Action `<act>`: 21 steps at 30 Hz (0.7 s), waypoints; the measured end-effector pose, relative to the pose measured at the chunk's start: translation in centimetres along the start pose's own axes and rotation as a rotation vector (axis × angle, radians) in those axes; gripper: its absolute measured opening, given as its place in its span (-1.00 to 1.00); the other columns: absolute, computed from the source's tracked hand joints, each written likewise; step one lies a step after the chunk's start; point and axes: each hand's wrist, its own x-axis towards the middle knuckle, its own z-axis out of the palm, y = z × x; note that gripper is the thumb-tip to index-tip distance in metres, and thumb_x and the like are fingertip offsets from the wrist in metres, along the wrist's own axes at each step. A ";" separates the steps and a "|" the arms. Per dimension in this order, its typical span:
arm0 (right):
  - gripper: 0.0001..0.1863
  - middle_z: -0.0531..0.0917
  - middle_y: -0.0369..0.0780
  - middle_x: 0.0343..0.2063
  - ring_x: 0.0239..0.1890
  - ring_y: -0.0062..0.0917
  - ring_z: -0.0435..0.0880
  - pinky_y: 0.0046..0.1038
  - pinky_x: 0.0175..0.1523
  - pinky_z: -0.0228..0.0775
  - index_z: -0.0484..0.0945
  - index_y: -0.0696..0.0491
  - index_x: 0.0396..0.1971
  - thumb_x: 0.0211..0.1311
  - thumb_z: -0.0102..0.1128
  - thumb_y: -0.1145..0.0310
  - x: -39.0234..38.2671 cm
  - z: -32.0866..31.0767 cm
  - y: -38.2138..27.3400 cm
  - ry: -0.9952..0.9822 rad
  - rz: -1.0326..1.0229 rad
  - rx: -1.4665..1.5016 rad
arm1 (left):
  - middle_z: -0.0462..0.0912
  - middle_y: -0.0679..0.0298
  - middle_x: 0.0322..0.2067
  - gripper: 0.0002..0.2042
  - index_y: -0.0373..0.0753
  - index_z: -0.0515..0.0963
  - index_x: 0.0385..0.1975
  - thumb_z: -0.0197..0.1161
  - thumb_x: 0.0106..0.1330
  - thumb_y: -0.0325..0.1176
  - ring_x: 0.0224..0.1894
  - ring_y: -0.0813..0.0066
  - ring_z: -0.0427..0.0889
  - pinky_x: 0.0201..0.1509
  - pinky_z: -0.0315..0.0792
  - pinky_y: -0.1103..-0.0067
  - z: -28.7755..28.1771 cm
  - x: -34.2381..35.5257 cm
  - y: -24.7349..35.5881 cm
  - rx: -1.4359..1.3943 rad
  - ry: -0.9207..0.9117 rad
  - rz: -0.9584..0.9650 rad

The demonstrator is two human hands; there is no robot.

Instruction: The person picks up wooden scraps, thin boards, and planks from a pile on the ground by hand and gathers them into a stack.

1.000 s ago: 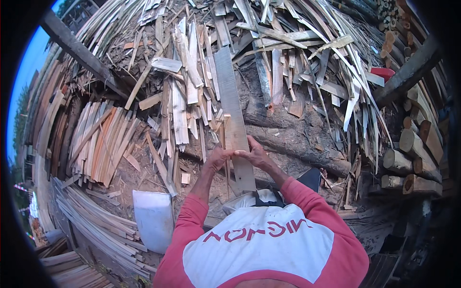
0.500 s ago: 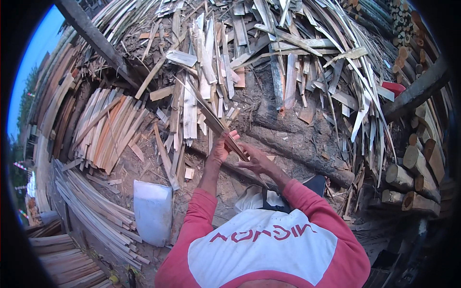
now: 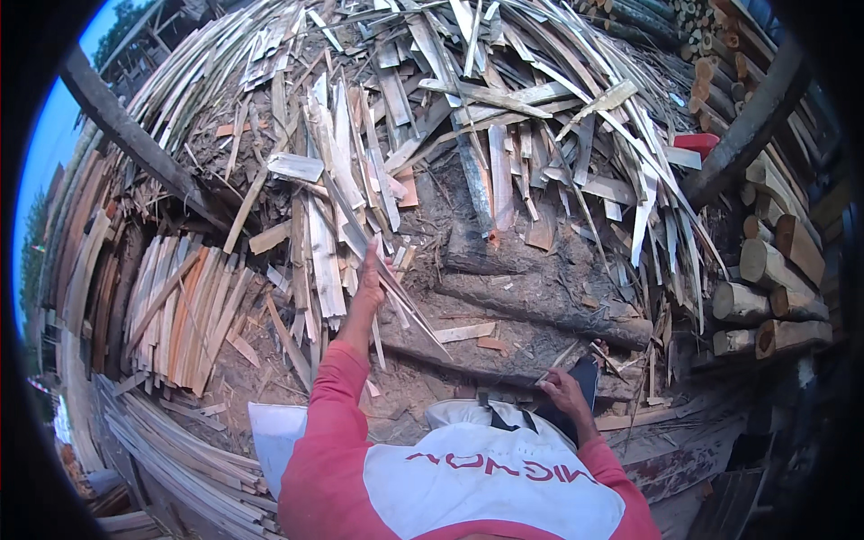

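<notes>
My left hand [image 3: 369,286] is closed round a few long, thin wooden strips [image 3: 407,304]. They slant from the scrap pile down toward my lap, and their near ends spread slightly apart. Off to the right, close to my knee, my right hand [image 3: 565,391] has its fingers curled in. A short, thin, pale piece shows just past those fingertips, too small to name. Between the hands, a pale flat wood offcut [image 3: 465,332] lies on the ground beside a smaller reddish chip [image 3: 492,344].
Loose wood scraps [image 3: 337,144] spread across the ground ahead. Round logs [image 3: 558,301] lie crosswise before me. Stacked strips [image 3: 184,310] stand at left, above a white sheet-like object [image 3: 273,432]. Cut logs [image 3: 765,264] are piled at right, near a slanting post [image 3: 751,135].
My right hand has left the strips and moved right and down, toward my knee. My left hand keeps the strips, lower and further left in the picture. The view has shifted.
</notes>
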 end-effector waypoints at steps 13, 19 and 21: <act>-0.57 0.60 -0.22 -0.37 -0.37 -0.62 0.58 -0.57 -0.28 0.43 0.41 0.19 -0.01 0.16 0.18 0.31 -3.2 -5.5 0.0 0.672 0.057 0.418 | 0.34 0.45 -0.65 -0.88 -0.21 0.40 -0.48 0.23 0.18 -0.42 -0.71 0.74 0.27 -0.71 0.13 0.81 11.6 6.8 -3.3 0.429 -0.402 0.153; -0.68 0.60 -0.25 -0.48 -0.44 -0.64 0.58 -0.58 -0.35 0.44 0.47 0.19 -0.11 0.16 0.16 0.35 0.2 -9.2 -4.6 0.707 -0.033 0.378 | 0.58 0.35 -0.62 -0.85 -0.26 0.63 -0.51 0.29 -0.16 -0.54 -0.52 0.54 0.53 -0.41 0.39 0.57 -1.9 -2.3 -26.5 1.073 -0.251 -0.161; -0.68 0.60 -0.25 -0.48 -0.44 -0.64 0.58 -0.58 -0.32 0.44 0.48 0.19 -0.12 0.15 0.17 0.36 2.0 -10.2 -4.7 0.679 -0.064 0.344 | 0.62 0.35 -0.58 -0.92 -0.31 0.63 -0.55 0.24 -0.01 -0.46 -0.49 0.59 0.55 -0.40 0.40 0.59 -4.8 -7.3 -28.3 1.277 -0.459 0.024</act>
